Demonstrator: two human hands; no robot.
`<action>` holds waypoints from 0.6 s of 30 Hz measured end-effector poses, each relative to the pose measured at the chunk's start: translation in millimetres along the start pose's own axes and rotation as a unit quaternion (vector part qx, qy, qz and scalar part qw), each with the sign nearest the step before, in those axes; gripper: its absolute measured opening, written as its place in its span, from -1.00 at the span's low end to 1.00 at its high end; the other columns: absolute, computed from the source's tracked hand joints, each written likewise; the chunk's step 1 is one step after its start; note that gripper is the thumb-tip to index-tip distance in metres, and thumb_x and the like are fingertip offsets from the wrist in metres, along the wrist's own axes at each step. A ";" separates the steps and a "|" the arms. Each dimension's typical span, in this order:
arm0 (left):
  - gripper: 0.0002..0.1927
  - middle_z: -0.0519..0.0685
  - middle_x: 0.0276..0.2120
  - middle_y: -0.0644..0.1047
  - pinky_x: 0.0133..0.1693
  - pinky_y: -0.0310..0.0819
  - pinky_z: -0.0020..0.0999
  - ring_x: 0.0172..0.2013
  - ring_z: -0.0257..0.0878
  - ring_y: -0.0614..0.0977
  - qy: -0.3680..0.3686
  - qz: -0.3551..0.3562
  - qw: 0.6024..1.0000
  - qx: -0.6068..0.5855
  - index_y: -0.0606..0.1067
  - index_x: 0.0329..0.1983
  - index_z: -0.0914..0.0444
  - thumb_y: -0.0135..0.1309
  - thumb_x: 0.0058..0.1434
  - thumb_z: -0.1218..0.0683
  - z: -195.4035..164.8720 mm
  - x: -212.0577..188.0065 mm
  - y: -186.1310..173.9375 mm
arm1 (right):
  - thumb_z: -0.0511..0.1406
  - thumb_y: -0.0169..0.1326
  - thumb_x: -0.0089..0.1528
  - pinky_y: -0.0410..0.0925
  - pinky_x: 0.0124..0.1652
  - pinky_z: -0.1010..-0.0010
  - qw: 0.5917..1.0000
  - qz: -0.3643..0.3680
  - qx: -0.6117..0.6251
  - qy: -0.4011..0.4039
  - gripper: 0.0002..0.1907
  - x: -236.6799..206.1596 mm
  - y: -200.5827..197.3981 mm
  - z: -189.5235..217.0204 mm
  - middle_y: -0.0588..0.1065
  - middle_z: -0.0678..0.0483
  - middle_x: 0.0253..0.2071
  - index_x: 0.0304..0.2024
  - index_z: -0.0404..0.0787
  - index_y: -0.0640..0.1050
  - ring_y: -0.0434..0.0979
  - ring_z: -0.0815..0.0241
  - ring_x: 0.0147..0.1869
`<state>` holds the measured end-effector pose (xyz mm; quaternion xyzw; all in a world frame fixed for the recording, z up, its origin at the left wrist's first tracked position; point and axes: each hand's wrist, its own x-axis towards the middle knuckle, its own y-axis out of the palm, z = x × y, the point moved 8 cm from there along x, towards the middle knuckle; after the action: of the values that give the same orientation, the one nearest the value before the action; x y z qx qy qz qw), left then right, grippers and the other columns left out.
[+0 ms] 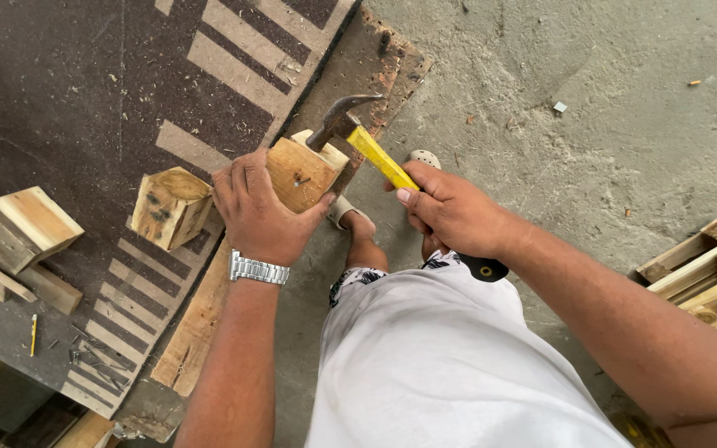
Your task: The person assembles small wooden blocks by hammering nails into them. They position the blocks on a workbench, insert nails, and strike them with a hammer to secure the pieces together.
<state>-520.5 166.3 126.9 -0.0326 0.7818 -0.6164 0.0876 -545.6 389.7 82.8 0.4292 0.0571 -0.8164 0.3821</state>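
Note:
My left hand [260, 207], with a metal watch on its wrist, grips a light wooden block [304, 170] at the edge of a dark board [76, 91]. A small nail head shows in the block's face. My right hand [450, 211] is closed on the yellow handle of a claw hammer [357, 133]. The hammer's steel head rests at the block's upper right corner. A second wooden block [169, 206] lies just left of my left hand.
A long plank [197, 328] lies along the board's edge. More blocks and timber offcuts [18, 236] sit at the left, loose nails [93, 357] and a pencil [33, 333] below them. Stacked pallet wood [711, 265] stands at the right on the concrete floor [591, 116].

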 end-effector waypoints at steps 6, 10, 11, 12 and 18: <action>0.08 0.16 0.10 0.40 0.20 0.19 0.23 0.14 0.18 0.34 0.012 -0.003 1.000 0.006 0.26 0.31 0.28 0.55 -0.17 -0.23 -1.4 0.5 0.7 | -0.13 -0.17 0.42 0.30 -0.46 0.49 0.999 -0.008 -0.013 -0.028 -0.68 2.9 -5.1 2.0 0.32 0.20 -0.50 0.10 -0.09 0.47 0.28 0.42 -0.46; 0.08 0.16 0.08 0.40 0.19 0.20 0.24 0.13 0.18 0.35 0.017 0.003 1.000 0.016 0.24 0.30 0.28 0.54 -0.15 -0.25 -1.0 1.3 3.3 | -0.13 -0.16 0.41 0.29 -0.48 0.48 1.000 0.001 -0.018 -0.013 -0.68 2.6 -3.7 2.8 0.30 0.22 -0.52 0.10 -0.07 0.47 0.27 0.42 -0.48; 0.08 0.17 0.08 0.40 0.18 0.20 0.24 0.12 0.19 0.35 0.014 0.007 1.000 0.017 0.23 0.30 0.28 0.54 -0.15 -0.25 -0.1 1.4 4.3 | -0.13 -0.16 0.41 0.29 -0.48 0.49 1.000 0.002 -0.013 -0.016 -0.69 2.6 -3.4 4.5 0.29 0.23 -0.52 0.10 -0.07 0.47 0.27 0.42 -0.48; 0.08 0.17 0.08 0.40 0.18 0.21 0.24 0.13 0.19 0.35 0.013 0.009 1.000 0.018 0.24 0.30 0.28 0.53 -0.15 -0.25 0.0 1.4 4.7 | -0.13 -0.17 0.41 0.29 -0.49 0.48 1.000 0.002 -0.010 -0.005 -0.69 2.1 -3.4 3.5 0.29 0.22 -0.53 0.10 -0.07 0.47 0.27 0.41 -0.50; 0.07 0.16 0.10 0.39 0.18 0.21 0.25 0.15 0.19 0.34 0.018 0.006 1.000 0.020 0.23 0.31 0.27 0.53 -0.13 -0.25 -1.4 -0.2 3.7 | -0.12 -0.18 0.41 0.28 -0.52 0.46 1.000 0.007 0.008 0.026 -0.69 -3.0 -2.7 1.5 0.29 0.20 -0.52 0.09 -0.08 0.44 0.26 0.38 -0.54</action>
<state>-520.4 168.5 123.7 -0.0150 0.7711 -0.6317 0.0781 -547.4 392.7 85.4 0.4535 0.0576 -0.8029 0.3826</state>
